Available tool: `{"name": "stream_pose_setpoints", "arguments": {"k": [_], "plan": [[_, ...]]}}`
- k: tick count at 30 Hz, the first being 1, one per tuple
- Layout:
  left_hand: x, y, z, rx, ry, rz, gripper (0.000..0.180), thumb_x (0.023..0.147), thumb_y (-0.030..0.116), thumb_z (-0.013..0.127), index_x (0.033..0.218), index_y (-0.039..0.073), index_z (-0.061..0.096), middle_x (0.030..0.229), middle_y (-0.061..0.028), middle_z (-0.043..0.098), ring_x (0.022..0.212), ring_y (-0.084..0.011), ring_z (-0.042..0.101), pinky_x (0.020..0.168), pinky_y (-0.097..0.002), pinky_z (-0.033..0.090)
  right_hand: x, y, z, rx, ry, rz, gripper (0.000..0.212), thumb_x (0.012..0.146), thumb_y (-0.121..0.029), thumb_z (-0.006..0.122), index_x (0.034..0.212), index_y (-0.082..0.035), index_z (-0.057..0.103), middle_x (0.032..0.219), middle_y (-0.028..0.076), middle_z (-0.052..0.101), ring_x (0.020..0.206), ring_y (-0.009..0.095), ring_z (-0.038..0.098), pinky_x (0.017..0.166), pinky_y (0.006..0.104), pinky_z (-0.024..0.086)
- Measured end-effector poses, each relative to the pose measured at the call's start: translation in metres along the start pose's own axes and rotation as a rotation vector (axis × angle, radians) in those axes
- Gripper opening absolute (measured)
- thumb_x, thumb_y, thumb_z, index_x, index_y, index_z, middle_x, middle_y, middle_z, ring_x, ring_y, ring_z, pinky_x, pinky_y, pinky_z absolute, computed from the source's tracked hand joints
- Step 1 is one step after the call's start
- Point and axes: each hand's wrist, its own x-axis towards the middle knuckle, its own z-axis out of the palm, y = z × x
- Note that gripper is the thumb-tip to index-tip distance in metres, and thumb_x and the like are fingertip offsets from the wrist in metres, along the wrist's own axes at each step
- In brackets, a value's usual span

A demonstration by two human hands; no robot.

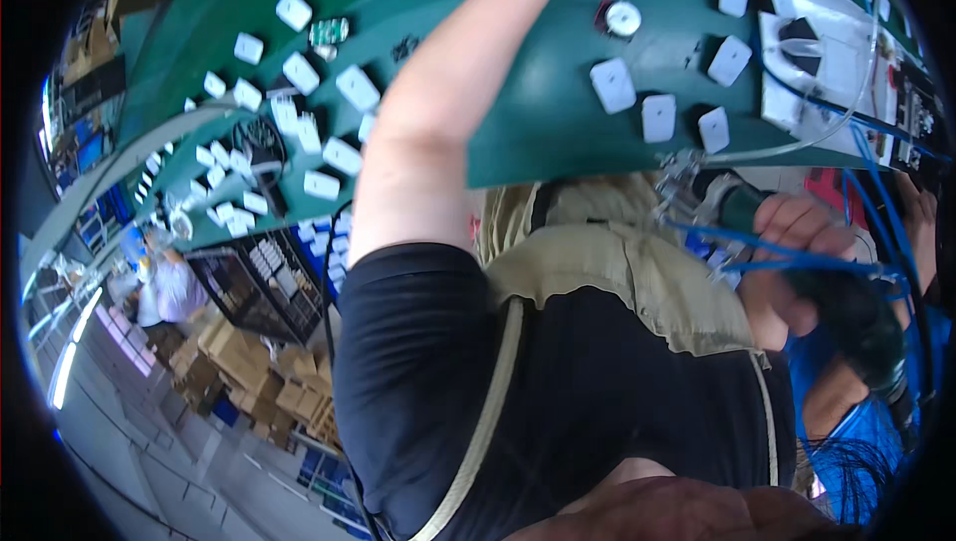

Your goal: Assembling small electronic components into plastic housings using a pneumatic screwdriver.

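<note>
Dark green, a power tool (864, 327) is sitting in the right hand (807, 230), fingers wrapping around it. In this head view I'm favouring a firm hold, with blue cords (827, 262) clear of it. White covers (612, 85) are lying left of the grip. I'm seeing no left hand, so cannot tell its grip; I'm reading no labels.
</note>
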Motion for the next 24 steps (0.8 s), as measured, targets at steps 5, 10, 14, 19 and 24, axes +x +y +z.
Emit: {"name": "stream_pose_setpoints", "arguments": {"k": [5, 10, 14, 19, 24], "plan": [[-0.150, -0.020, -0.072, -0.554, -0.179, -0.395, 0.031, 0.074, 0.017, 0.059, 0.101, 0.004, 0.053, 0.083, -0.0095, 0.060, 0.063, -0.0177, 0.060, 0.049, -0.0280, 0.050, 0.005, 0.012, 0.012, -0.070, 0.039, 0.046, 0.053, 0.060, -0.046, 0.070, 0.087, -0.007, 0.046, 0.064, 0.003, 0.048, 0.056, 0.016, 0.046, 0.052, 0.0300, 0.038], [-0.262, -0.023, -0.084, -0.837, -0.115, -0.706, 0.034, 0.078, 0.016, 0.057, 0.109, 0.004, 0.050, 0.088, -0.0055, 0.057, 0.073, -0.0137, 0.059, 0.052, -0.0258, 0.052, 0.015, 0.021, 0.032, -0.075, 0.011, 0.113, 0.048, 0.064, -0.053, 0.061, 0.079, -0.009, 0.046, 0.066, 0.001, 0.047, 0.063, 0.015, 0.043, 0.062, 0.0311, 0.035], [-0.303, -0.018, -0.071, -0.984, -0.145, -0.761, 0.037, 0.076, 0.015, 0.062, 0.110, 0.005, 0.049, 0.085, -0.0039, 0.053, 0.072, -0.0129, 0.057, 0.054, -0.0241, 0.052, 0.022, 0.028, 0.054, 0.065, -0.024, 0.113, 0.055, 0.066, -0.052, 0.060, 0.098, -0.009, 0.048, 0.066, 0.000, 0.046, 0.063, 0.014, 0.041, 0.066, 0.0313, 0.034], [-0.307, -0.013, -0.067, -0.993, -0.184, -0.743, 0.040, 0.073, 0.014, 0.065, 0.110, 0.006, 0.050, 0.080, -0.0025, 0.050, 0.071, -0.0125, 0.057, 0.053, -0.0236, 0.052, 0.021, 0.034, 0.065, 0.116, -0.034, 0.117, 0.054, 0.065, -0.052, 0.060, 0.097, -0.009, 0.046, 0.067, 0.000, 0.045, 0.063, 0.014, 0.037, 0.066, 0.0299, 0.030], [-0.307, -0.017, -0.058, -0.865, -0.166, -0.654, 0.035, 0.073, 0.013, 0.064, 0.105, 0.007, 0.054, 0.078, -0.0015, 0.052, 0.068, -0.0097, 0.056, 0.051, -0.0226, 0.050, 0.023, 0.030, 0.067, 0.094, -0.048, 0.134, 0.057, 0.066, -0.050, 0.060, 0.104, -0.009, 0.048, 0.068, 0.000, 0.047, 0.064, 0.014, 0.041, 0.068, 0.0307, 0.033]]}}
